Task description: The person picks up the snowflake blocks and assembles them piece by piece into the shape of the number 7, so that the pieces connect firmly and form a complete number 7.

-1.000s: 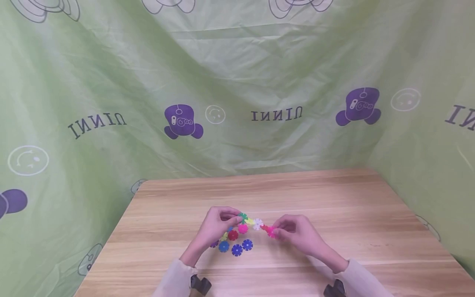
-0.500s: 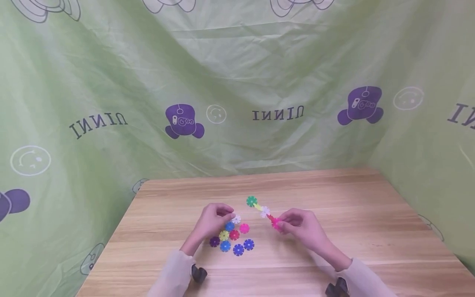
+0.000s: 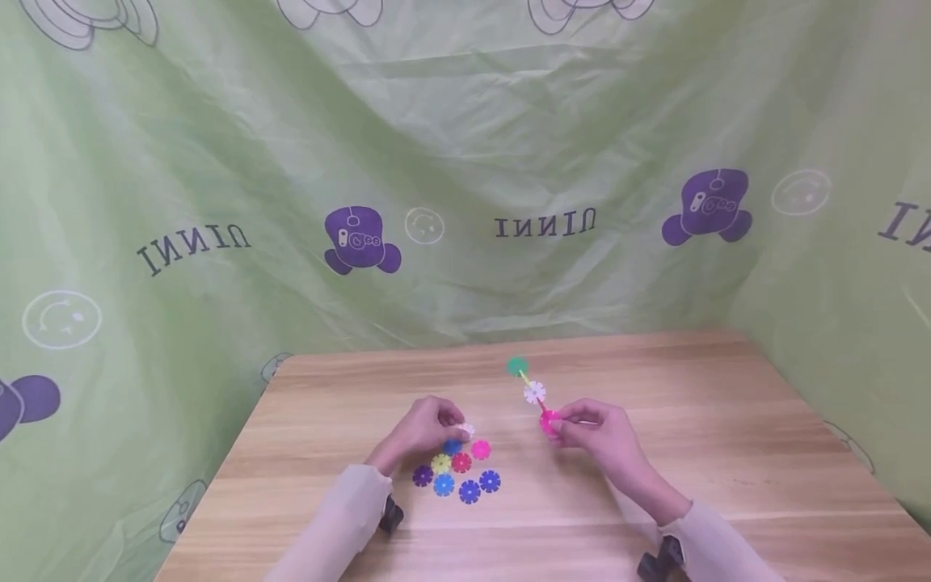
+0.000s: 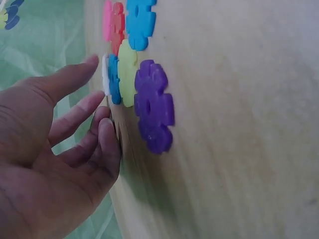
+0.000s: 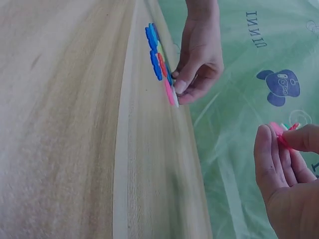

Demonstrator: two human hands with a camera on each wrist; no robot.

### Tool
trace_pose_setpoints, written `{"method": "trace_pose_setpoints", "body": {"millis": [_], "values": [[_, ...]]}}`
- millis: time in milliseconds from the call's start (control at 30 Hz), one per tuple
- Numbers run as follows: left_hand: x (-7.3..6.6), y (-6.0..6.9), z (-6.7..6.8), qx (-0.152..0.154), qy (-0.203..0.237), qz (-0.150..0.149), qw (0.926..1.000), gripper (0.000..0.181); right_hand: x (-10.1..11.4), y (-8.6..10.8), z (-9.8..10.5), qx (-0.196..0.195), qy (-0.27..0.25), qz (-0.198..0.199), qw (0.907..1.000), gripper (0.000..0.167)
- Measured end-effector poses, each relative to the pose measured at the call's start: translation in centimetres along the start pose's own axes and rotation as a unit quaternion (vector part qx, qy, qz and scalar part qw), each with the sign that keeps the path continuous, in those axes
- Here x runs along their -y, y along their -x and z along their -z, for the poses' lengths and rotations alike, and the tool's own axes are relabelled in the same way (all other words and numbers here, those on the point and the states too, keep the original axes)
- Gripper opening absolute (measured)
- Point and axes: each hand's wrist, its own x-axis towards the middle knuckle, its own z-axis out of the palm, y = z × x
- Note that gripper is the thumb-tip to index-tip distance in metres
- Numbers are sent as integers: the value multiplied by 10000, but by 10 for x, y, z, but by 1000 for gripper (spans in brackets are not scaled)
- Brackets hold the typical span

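Seen from the head view, the chain of snowflake discs is in the air over the tabletop, its long axis running from a near end at 5 o'clock to a far tip at 11. The right hand pinches the pink end disc between thumb and fingers; from there come a red link and a yellow link, both nearly edge-on, with a white disc between them turned to the camera, and the green tip disc farthest out. At 9 o'clock from the right hand, the left hand has its thumb and index finger apart at the rim of a loose white disc; whether they grip it I cannot tell. The other loose discs lie close together toward 8 o'clock from the chain's pink end. Only a narrow strip of wood shows between the green tip and the far edge of the tabletop, where the green curtain rises at 12 o'clock. The widest stretch of wood runs from the right hand toward 3 o'clock, the slanting side edge well apart from it.
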Motion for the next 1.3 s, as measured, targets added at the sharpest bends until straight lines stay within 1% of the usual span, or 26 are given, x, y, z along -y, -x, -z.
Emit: {"method": "trace_pose_setpoints", "body": {"millis": [167,400,533,633,733,800,967,1100,1167,1233,1300], "values": [[0,-2,0,21,-77,-57,10000,22,1,-2,0,-5,-247,8,9997,28],[-2,-1,0,62,25,161,9998,20,2,-2,-2,-86,-273,-204,9994,26],[-3,-1,1,95,52,223,9997,20,3,-2,-4,0,-343,-153,9993,29],[-4,-1,2,192,-57,229,9995,21,3,-2,-5,69,-336,-89,9994,31],[-6,-1,2,312,-224,213,9990,21,3,-2,-5,54,-308,-125,9994,29],[-8,-1,2,339,-296,212,9988,21,3,-1,-5,50,-294,-153,9994,29],[-11,-2,0,247,-318,253,9989,21,0,-1,-5,80,-317,-136,9994,29],[-12,-2,-2,143,-298,156,9993,22,-1,-1,-5,81,-347,-163,9992,29],[-11,-1,-4,42,-162,151,9997,21,-1,-1,-6,81,-394,-201,9990,29],[-11,1,-5,-93,67,189,9998,20,-1,-2,-7,108,-427,-208,9988,30],[-11,3,-7,-303,286,204,9989,19,-1,-1,-7,141,-456,-186,9987,31]]}}
